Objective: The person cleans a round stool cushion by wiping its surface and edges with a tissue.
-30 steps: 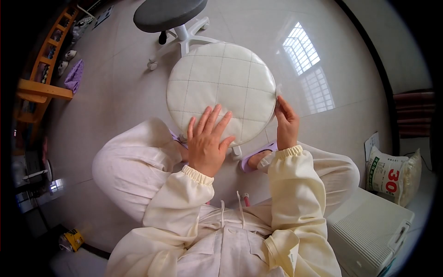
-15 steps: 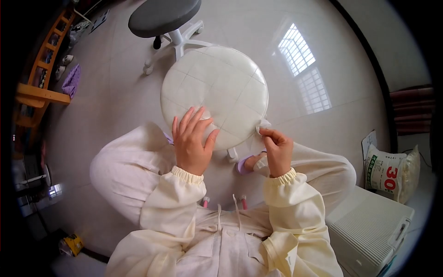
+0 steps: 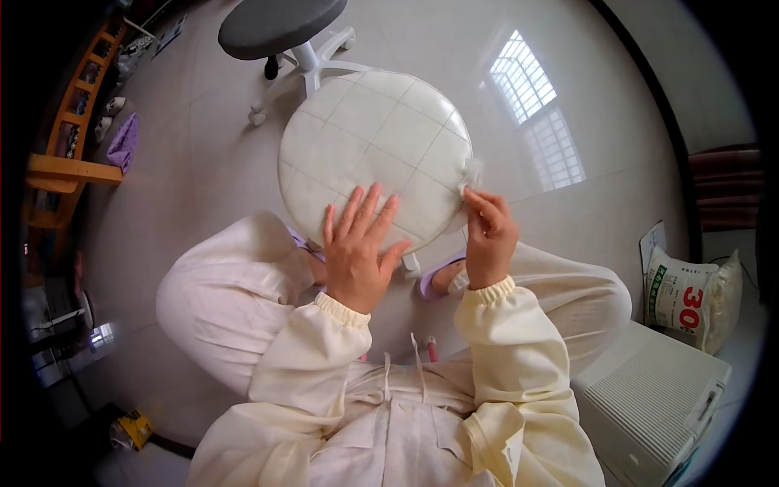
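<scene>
Standing on the floor [image 3: 203, 187], the white stool [image 3: 373, 134] bears the left hand [image 3: 357, 256], fingers spread, at its near edge; right hand [image 3: 491, 239] pinches 1 white scrap [image 3: 471, 172] at the stool's right edge

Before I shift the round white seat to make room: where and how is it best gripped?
Probably by opposite edges of the round white seat, one hand at its left and one at its right, coming from the person's side. Its broad, stitched top offers little to pinch; the left edge is unobstructed, while the right hand pinches a white filmy scrap at the right edge.
</scene>
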### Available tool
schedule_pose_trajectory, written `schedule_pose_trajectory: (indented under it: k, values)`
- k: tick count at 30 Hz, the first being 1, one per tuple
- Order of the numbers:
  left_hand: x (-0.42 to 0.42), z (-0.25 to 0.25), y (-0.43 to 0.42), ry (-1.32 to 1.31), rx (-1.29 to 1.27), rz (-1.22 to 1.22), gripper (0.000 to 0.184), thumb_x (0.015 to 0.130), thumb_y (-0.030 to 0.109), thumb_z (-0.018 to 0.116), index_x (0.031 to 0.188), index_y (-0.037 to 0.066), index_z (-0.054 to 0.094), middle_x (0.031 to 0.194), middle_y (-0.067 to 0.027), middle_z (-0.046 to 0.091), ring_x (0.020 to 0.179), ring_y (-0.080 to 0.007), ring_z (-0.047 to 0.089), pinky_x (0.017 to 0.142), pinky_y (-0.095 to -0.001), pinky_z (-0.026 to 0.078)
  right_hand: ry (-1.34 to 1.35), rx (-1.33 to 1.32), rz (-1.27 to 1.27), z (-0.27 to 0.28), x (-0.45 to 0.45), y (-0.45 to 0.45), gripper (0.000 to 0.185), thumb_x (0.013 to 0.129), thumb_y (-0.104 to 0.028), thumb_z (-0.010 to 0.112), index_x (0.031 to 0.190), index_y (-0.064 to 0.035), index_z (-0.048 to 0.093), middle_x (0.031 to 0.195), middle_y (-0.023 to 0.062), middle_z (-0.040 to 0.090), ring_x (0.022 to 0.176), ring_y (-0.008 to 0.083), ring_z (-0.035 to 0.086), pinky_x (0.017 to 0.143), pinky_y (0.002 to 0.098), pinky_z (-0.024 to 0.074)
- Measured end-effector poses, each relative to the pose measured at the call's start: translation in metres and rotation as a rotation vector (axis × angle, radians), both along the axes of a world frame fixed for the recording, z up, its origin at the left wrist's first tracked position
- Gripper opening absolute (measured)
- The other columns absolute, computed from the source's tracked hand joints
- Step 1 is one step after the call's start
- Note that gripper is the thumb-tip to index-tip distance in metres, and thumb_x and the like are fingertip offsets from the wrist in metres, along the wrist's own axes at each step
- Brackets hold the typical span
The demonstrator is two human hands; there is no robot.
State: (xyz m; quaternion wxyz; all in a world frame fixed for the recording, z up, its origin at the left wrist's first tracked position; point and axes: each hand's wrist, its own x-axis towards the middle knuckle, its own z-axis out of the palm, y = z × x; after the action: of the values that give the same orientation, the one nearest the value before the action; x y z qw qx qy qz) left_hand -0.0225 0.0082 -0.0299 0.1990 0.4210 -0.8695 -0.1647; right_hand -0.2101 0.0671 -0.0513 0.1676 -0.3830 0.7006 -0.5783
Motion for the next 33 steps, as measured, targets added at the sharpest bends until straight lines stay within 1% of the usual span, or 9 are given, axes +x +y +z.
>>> schedule_pose_trajectory:
  k: [5, 10, 14, 19, 23, 26, 27, 29, 33]
  values:
    - [0.005, 0.000, -0.004, 0.021, 0.021, -0.011, 0.061, 0.084, 0.028, 0.074, 0.141, 0.017, 0.057, 0.152, -0.0074, 0.048, 0.143, -0.0298, 0.040, 0.118, -0.0539, 0.021, 0.357, 0.104, 0.149, 0.020, 0.027, 0.020, 0.027, 0.081, 0.011, 0.060, 0.101, -0.0036, 0.072, 0.101, 0.0103, 0.066, 0.086, 0.0265, 0.066, 0.075, 0.0330, 0.0528]
    - [0.008, 0.004, -0.007, 0.047, 0.070, -0.028, 0.064, 0.079, 0.023, 0.079, 0.139, 0.016, 0.058, 0.152, -0.0069, 0.048, 0.143, -0.0290, 0.040, 0.118, -0.0533, 0.021, 0.290, 0.003, 0.056, 0.031, 0.020, 0.008, 0.030, 0.079, 0.012, 0.060, 0.102, -0.0043, 0.071, 0.108, 0.0116, 0.068, 0.097, 0.0319, 0.066, 0.080, 0.0365, 0.0546]
    - [0.006, 0.004, -0.007, 0.047, 0.063, -0.034, 0.064, 0.079, 0.022, 0.078, 0.139, 0.016, 0.058, 0.151, -0.0066, 0.048, 0.143, -0.0288, 0.039, 0.118, -0.0533, 0.022, 0.667, 0.004, 0.089, 0.009, 0.008, -0.008, 0.033, 0.078, 0.009, 0.062, 0.107, -0.0034, 0.071, 0.120, 0.0114, 0.067, 0.106, 0.0303, 0.063, 0.086, 0.0365, 0.0550]
    - [0.010, 0.002, -0.010, 0.030, 0.085, -0.033, 0.064, 0.079, 0.023, 0.079, 0.139, 0.017, 0.058, 0.152, -0.0062, 0.048, 0.143, -0.0285, 0.039, 0.118, -0.0531, 0.021, 0.697, 0.042, 0.192, 0.019, 0.029, 0.010, 0.032, 0.075, 0.006, 0.065, 0.105, -0.0027, 0.070, 0.111, 0.0082, 0.069, 0.100, 0.0280, 0.063, 0.084, 0.0360, 0.0547]
    - [0.012, 0.002, -0.012, 0.045, 0.080, -0.041, 0.064, 0.078, 0.023, 0.079, 0.138, 0.017, 0.059, 0.152, -0.0060, 0.048, 0.144, -0.0283, 0.039, 0.119, -0.0529, 0.020, 0.535, 0.061, 0.312, 0.025, 0.030, 0.016, 0.026, 0.074, 0.008, 0.064, 0.096, -0.0045, 0.069, 0.098, 0.0075, 0.067, 0.091, 0.0283, 0.062, 0.078, 0.0368, 0.0538]
    - [0.012, 0.005, -0.012, 0.047, 0.102, -0.047, 0.063, 0.078, 0.023, 0.079, 0.138, 0.017, 0.059, 0.152, -0.0060, 0.048, 0.144, -0.0282, 0.039, 0.119, -0.0529, 0.020, 0.282, -0.061, 0.152, 0.024, 0.013, 0.005, 0.027, 0.082, 0.011, 0.059, 0.101, -0.0044, 0.069, 0.093, 0.0080, 0.068, 0.088, 0.0240, 0.063, 0.077, 0.0318, 0.0523]
    - [0.012, 0.005, -0.012, 0.045, 0.102, -0.047, 0.063, 0.078, 0.023, 0.079, 0.138, 0.017, 0.059, 0.152, -0.0059, 0.048, 0.144, -0.0282, 0.038, 0.119, -0.0528, 0.020, 0.282, -0.062, 0.152, 0.023, 0.006, -0.003, 0.027, 0.082, 0.011, 0.059, 0.101, -0.0044, 0.069, 0.093, 0.0080, 0.068, 0.088, 0.0240, 0.063, 0.077, 0.0318, 0.0523]
    - [0.012, 0.005, -0.012, 0.045, 0.102, -0.048, 0.064, 0.078, 0.022, 0.078, 0.138, 0.017, 0.059, 0.152, -0.0059, 0.048, 0.144, -0.0282, 0.038, 0.119, -0.0528, 0.020, -0.074, -0.151, -0.058, 0.019, -0.007, -0.020, 0.022, 0.088, 0.007, 0.061, 0.105, -0.0032, 0.070, 0.098, 0.0067, 0.067, 0.083, 0.0169, 0.063, 0.074, 0.0293, 0.0518]
    - [0.011, 0.005, -0.012, 0.048, 0.110, -0.041, 0.064, 0.077, 0.022, 0.078, 0.138, 0.016, 0.059, 0.152, -0.0056, 0.048, 0.144, -0.0282, 0.038, 0.119, -0.0528, 0.020, -0.220, -0.113, 0.017, 0.008, -0.021, -0.034, 0.021, 0.091, 0.003, 0.063, 0.110, -0.0036, 0.071, 0.109, 0.0065, 0.063, 0.081, 0.0127, 0.062, 0.072, 0.0263, 0.0511]
